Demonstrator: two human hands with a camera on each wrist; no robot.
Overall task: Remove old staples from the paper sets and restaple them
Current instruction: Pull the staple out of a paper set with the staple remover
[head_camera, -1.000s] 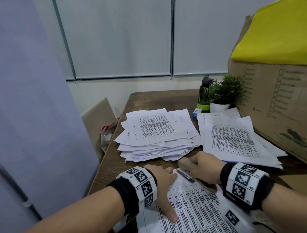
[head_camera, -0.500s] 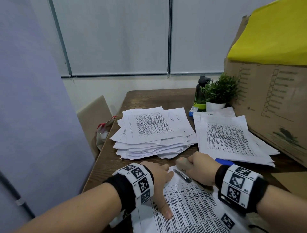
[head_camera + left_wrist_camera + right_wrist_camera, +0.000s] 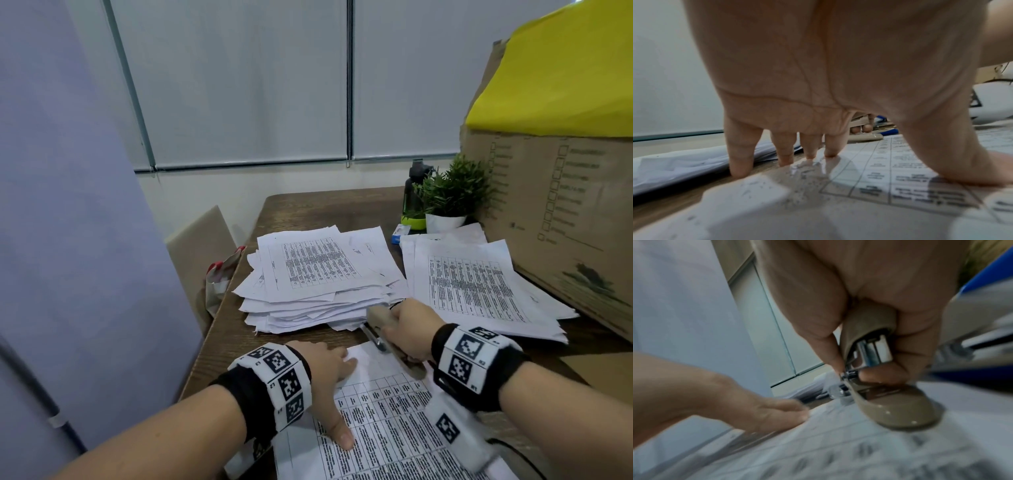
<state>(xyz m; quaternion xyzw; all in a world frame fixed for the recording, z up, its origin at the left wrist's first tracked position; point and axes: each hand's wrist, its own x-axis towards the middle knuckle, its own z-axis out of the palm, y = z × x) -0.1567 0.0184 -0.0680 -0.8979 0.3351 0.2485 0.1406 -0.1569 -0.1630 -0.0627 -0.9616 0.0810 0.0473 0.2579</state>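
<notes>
A printed paper set [image 3: 387,428] lies on the wooden table [image 3: 308,209] at the near edge. My left hand [image 3: 329,373] rests flat on its left side, fingers straight, thumb pressing the sheet [image 3: 900,186]. My right hand [image 3: 411,329] grips a beige stapler [image 3: 380,320] over the set's top corner. In the right wrist view my fingers curl round the stapler [image 3: 890,408], its top arm lifted off the base.
A thick, untidy pile of paper sets [image 3: 318,284] lies behind my hands, a flatter pile [image 3: 472,284] to the right. A large cardboard box [image 3: 565,212], a potted plant [image 3: 448,195], a dark bottle [image 3: 412,195] and a small blue box [image 3: 397,234] stand at the back right.
My right hand has drawn the stapler slightly back and right from the set's corner. My left hand stays pressed on the sheet. The head camera has tilted up a little.
</notes>
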